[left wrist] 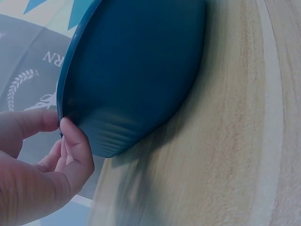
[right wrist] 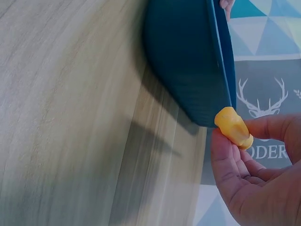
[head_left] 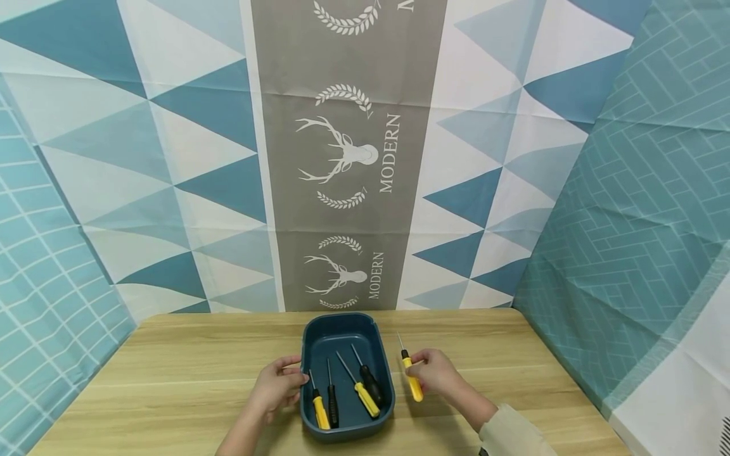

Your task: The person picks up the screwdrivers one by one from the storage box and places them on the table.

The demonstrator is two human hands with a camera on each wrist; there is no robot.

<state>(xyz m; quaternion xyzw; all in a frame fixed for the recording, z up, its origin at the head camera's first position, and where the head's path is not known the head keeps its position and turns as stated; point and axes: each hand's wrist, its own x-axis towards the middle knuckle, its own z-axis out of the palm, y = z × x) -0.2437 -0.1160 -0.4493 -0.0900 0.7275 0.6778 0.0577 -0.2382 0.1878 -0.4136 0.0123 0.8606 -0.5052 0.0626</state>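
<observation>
While the right hand pinches a yellow-handled screwdriver just right of a blue bin, its tip pointing away from the person, the left hand grips the bin's left rim. The bin's right wall stands between the held tool and four others lying inside: a yellow-and-black screwdriver, a slim black screwdriver, a yellow screwdriver and a thick-handled black screwdriver. Beyond the wood-grain surface hangs a patterned backdrop.

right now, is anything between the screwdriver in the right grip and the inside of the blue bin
Only the bin's right wall, which the held screwdriver would have to clear; nothing else visible lies between. Just inside that wall lies a black-handled screwdriver.
</observation>
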